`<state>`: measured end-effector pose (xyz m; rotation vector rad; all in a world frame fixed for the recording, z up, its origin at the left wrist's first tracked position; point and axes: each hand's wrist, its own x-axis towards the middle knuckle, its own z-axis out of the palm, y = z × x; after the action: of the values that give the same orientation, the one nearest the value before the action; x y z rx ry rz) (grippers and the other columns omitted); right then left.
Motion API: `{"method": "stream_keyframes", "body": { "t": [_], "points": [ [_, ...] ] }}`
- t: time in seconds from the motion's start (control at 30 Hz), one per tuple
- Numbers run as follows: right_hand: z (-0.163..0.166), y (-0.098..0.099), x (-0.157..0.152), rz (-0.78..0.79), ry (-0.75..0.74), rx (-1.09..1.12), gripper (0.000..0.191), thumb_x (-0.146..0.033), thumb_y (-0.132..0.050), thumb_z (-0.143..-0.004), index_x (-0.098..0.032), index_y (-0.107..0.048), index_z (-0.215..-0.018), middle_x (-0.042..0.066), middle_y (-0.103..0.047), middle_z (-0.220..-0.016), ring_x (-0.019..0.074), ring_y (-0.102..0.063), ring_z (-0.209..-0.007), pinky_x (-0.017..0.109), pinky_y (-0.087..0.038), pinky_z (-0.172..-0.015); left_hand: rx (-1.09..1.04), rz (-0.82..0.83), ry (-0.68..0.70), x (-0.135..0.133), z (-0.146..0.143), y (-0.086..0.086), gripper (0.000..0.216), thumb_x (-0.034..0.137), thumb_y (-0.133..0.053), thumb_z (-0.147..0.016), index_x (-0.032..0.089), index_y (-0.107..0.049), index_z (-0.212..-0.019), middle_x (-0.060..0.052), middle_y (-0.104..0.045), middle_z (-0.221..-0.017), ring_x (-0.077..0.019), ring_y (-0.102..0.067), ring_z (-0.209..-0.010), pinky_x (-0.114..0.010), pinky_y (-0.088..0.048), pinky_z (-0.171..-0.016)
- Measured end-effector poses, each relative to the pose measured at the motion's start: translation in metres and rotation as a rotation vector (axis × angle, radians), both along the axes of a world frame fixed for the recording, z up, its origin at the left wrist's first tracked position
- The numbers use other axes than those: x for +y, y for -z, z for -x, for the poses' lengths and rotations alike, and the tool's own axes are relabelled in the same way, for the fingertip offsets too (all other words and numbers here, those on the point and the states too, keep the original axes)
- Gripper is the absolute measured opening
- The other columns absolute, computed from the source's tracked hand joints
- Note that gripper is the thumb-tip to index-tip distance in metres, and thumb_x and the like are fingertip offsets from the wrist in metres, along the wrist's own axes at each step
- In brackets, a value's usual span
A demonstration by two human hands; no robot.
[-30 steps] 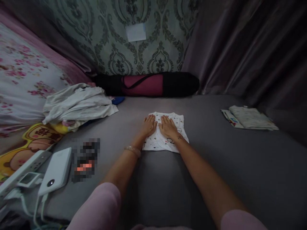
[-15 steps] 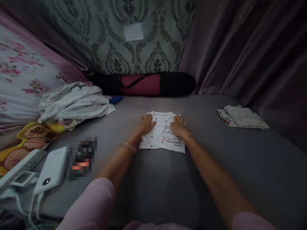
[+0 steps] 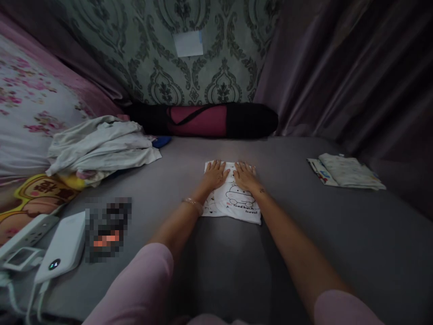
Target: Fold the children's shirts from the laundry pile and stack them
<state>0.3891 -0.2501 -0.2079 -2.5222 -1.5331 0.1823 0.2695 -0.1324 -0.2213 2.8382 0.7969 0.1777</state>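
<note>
A small white shirt (image 3: pixel 237 205) with a cartoon car print and lettering lies folded on the grey bed sheet (image 3: pixel 338 234). My left hand (image 3: pixel 215 174) rests flat on its upper left part, fingers stretched out. Flat on the upper right part lies my right hand (image 3: pixel 245 175), its fingers spread too. Both hands press on the cloth without gripping it, and they cover much of its upper half.
Folded clothes (image 3: pixel 350 171) lie at the right. A heap of pale clothes (image 3: pixel 104 144), a yellow cartoon cushion (image 3: pixel 40 198), a white power bank (image 3: pixel 62 248) and a power strip (image 3: pixel 30 232) are at the left. A black and maroon bag (image 3: pixel 199 121) lies along the wall.
My hands have slid closer together across the upper part of the shirt. The view has shifted slightly.
</note>
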Motion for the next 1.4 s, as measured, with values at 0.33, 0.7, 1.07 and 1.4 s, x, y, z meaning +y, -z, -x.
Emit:
{"method": "stream_keyframes", "body": {
  "t": [0.33,0.7,1.07,1.4],
  "points": [
    [0.029,0.002,-0.013,-0.038,-0.189,-0.052,0.056,-0.032,-0.025,-0.097,-0.017,-0.03,-0.151,0.008,-0.026,-0.158,0.0254,-0.018,-0.146,0.05,-0.007,-0.118,0.029,-0.045,0.164,-0.013,0.032,-0.003,0.062,0.045,-0.019,-0.1,0.012,-0.027,-0.151,-0.013,-0.025,-0.157,-0.0278,-0.017,-0.147,-0.047,-0.012,-0.119],
    [0.061,-0.008,-0.08,-0.061,-0.39,-0.144,0.055,-0.036,-0.023,-0.1,-0.018,-0.028,-0.152,0.007,-0.022,-0.159,0.0246,-0.015,-0.147,0.051,-0.012,-0.118,0.029,-0.178,0.368,-0.053,0.091,-0.011,0.069,0.052,-0.012,-0.1,0.007,-0.026,-0.15,-0.015,-0.024,-0.157,-0.0251,-0.014,-0.148,-0.043,-0.01,-0.12],
    [0.101,-0.011,-0.133,-0.043,-0.427,-0.104,0.055,-0.038,-0.026,-0.101,-0.018,-0.027,-0.152,0.009,-0.023,-0.159,0.0242,-0.015,-0.147,0.05,-0.014,-0.118,0.016,-0.12,0.399,-0.089,0.147,-0.021,0.069,0.055,-0.017,-0.099,0.011,-0.021,-0.152,-0.014,-0.02,-0.158,-0.0237,-0.01,-0.148,-0.042,-0.008,-0.12],
    [0.102,-0.014,-0.149,-0.054,-0.443,-0.018,0.052,-0.039,-0.031,-0.1,-0.019,-0.036,-0.148,0.009,-0.035,-0.154,0.0227,-0.027,-0.144,0.046,-0.025,-0.117,0.053,-0.024,0.454,-0.084,0.168,-0.019,0.06,0.049,-0.027,-0.1,0.011,-0.034,-0.146,-0.018,-0.029,-0.155,-0.0271,-0.025,-0.145,-0.044,-0.026,-0.116]
  ]
}}
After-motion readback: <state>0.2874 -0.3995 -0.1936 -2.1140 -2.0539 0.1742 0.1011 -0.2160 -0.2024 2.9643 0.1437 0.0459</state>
